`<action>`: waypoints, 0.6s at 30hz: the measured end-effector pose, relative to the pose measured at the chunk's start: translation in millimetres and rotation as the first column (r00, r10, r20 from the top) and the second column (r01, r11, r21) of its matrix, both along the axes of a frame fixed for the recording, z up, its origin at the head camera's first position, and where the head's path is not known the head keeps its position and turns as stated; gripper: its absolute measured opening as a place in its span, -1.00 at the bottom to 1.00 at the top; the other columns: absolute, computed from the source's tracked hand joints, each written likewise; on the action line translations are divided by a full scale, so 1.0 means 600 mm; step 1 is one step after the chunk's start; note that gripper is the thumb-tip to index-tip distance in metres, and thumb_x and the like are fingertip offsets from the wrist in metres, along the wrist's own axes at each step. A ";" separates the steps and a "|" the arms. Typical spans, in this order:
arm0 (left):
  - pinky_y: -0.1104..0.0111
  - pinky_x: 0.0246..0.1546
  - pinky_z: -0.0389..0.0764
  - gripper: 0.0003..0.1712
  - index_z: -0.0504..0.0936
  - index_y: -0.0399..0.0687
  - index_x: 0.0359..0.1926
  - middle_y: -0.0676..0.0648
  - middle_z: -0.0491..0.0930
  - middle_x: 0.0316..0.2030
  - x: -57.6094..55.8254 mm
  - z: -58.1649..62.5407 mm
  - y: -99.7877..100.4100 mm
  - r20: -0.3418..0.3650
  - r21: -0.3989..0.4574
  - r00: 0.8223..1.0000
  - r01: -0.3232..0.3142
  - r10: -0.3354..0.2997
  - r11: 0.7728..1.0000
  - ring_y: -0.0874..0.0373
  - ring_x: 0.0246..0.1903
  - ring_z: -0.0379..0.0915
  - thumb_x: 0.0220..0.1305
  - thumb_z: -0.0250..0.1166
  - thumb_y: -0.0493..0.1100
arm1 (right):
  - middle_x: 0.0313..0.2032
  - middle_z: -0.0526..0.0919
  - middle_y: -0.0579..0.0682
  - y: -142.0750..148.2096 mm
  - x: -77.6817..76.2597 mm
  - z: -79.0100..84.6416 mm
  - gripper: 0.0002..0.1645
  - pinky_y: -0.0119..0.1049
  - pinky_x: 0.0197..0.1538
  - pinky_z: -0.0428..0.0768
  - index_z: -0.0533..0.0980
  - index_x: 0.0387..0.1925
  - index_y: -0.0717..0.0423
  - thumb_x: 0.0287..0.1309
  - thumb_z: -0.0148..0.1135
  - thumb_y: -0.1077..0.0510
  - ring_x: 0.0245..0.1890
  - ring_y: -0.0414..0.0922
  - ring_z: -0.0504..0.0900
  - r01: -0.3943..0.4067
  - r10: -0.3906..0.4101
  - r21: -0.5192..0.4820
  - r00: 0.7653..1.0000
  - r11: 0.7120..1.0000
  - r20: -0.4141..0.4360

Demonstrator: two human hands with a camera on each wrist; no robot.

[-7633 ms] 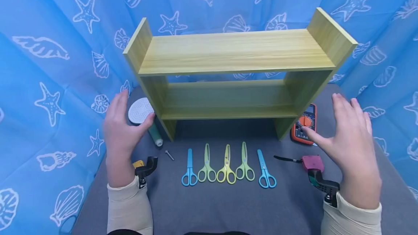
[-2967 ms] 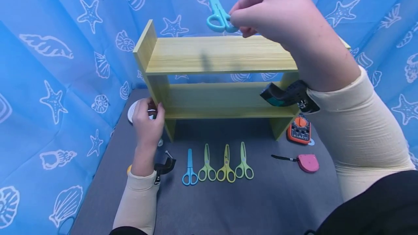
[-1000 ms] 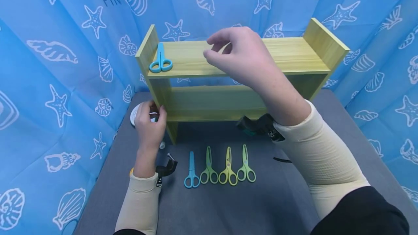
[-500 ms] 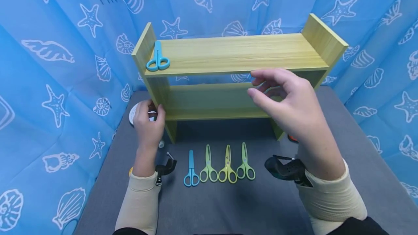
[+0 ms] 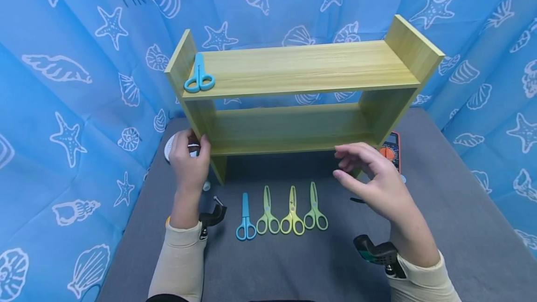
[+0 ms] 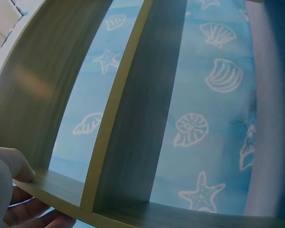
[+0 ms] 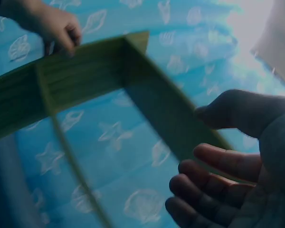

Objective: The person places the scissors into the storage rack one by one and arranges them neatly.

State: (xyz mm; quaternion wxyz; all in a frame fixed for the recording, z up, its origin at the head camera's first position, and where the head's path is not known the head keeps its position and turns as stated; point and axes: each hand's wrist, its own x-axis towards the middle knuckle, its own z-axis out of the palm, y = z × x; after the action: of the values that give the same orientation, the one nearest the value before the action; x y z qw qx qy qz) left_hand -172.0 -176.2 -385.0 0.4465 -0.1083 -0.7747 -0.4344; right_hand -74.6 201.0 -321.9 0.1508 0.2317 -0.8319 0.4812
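Note:
My left hand (image 5: 190,162) grips the left side panel of a pale wooden shelf (image 5: 293,71); the left wrist view has the thumb inside and the fingers outside the panel edge. Light-blue scissors (image 5: 199,78) lie on the top board against its left end. My right hand (image 5: 373,176) holds nothing and hovers before the shelf's lower right, fingers loosely bent, thumb apart. On the cloth ahead of the shelf lie blue scissors (image 5: 245,218), green scissors (image 5: 267,213), yellow scissors (image 5: 292,213) and more green scissors (image 5: 314,209) in a row.
A multimeter (image 5: 392,150) stands by the shelf's right foot, partly behind my right hand. Left of the shelf, a white round perforated object (image 5: 169,147) is mostly covered by my left hand. A screw (image 5: 218,201) lies near the left wrist. Blue curtains (image 5: 84,106) surround the grey table.
The right hand carried blue scissors from the row's right end to the top board's left end, let go, and came back down right. The left hand took hold of the shelf's side panel.

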 end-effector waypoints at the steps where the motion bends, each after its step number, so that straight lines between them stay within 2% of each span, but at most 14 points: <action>1: 0.15 -0.36 0.70 -0.86 0.60 -0.42 -0.15 -0.28 0.57 -0.29 0.001 0.000 0.000 0.002 -0.006 1.000 -0.002 0.002 1.000 -0.08 -0.30 0.59 0.32 0.29 -0.38 | -0.04 0.61 -0.02 0.003 0.002 -0.013 -0.42 -0.51 -0.05 0.60 0.57 0.17 0.21 0.08 0.41 0.51 -0.17 -0.11 0.61 -0.003 0.003 -0.008 1.000 1.000 0.013; 6: 0.14 -0.36 0.71 -0.85 0.60 -0.42 -0.14 -0.29 0.57 -0.28 0.002 -0.001 0.000 0.010 -0.009 1.000 -0.004 0.004 1.000 -0.08 -0.29 0.59 0.33 0.29 -0.37 | -0.02 0.62 0.04 0.013 0.018 -0.072 -0.43 -0.51 0.02 0.60 0.58 0.15 0.20 0.07 0.44 0.48 -0.11 -0.12 0.61 0.041 -0.038 -0.030 0.995 0.999 0.094; 10: 0.16 -0.36 0.70 -0.84 0.60 -0.42 -0.13 -0.29 0.57 -0.27 0.002 -0.003 0.001 0.017 -0.008 1.000 -0.004 0.004 1.000 -0.06 -0.29 0.59 0.33 0.29 -0.36 | -0.03 0.63 -0.01 0.019 0.031 -0.118 -0.48 -0.50 -0.01 0.62 0.60 0.14 0.14 0.13 0.47 0.38 -0.11 -0.15 0.61 0.087 -0.084 -0.010 0.978 0.996 0.189; 14: 0.18 -0.37 0.70 -0.83 0.59 -0.43 -0.14 -0.30 0.56 -0.28 0.001 -0.003 0.000 0.009 -0.015 1.000 -0.005 0.005 1.000 -0.07 -0.30 0.58 0.33 0.29 -0.35 | -0.08 0.65 -0.01 0.023 0.031 -0.166 -0.56 -0.43 -0.15 0.64 0.62 0.11 0.13 0.18 0.47 0.29 -0.20 -0.18 0.61 0.117 -0.121 0.031 0.951 0.993 0.284; 18: 0.19 -0.37 0.70 -0.83 0.59 -0.43 -0.14 -0.31 0.57 -0.29 0.000 -0.002 -0.001 0.003 -0.021 1.000 -0.010 0.010 1.000 -0.08 -0.30 0.59 0.33 0.28 -0.34 | -0.14 0.67 0.06 0.025 0.022 -0.215 -0.59 -0.38 -0.27 0.60 0.62 0.08 0.20 0.20 0.46 0.23 -0.29 -0.19 0.58 0.117 -0.136 0.072 0.908 0.990 0.397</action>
State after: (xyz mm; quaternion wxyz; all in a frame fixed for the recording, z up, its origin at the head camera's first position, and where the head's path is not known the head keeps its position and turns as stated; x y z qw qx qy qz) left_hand -172.0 -177.1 -386.0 0.4463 -0.1085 -0.7803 -0.4243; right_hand -61.6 215.8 -450.9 0.0028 0.0772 -0.8694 0.4880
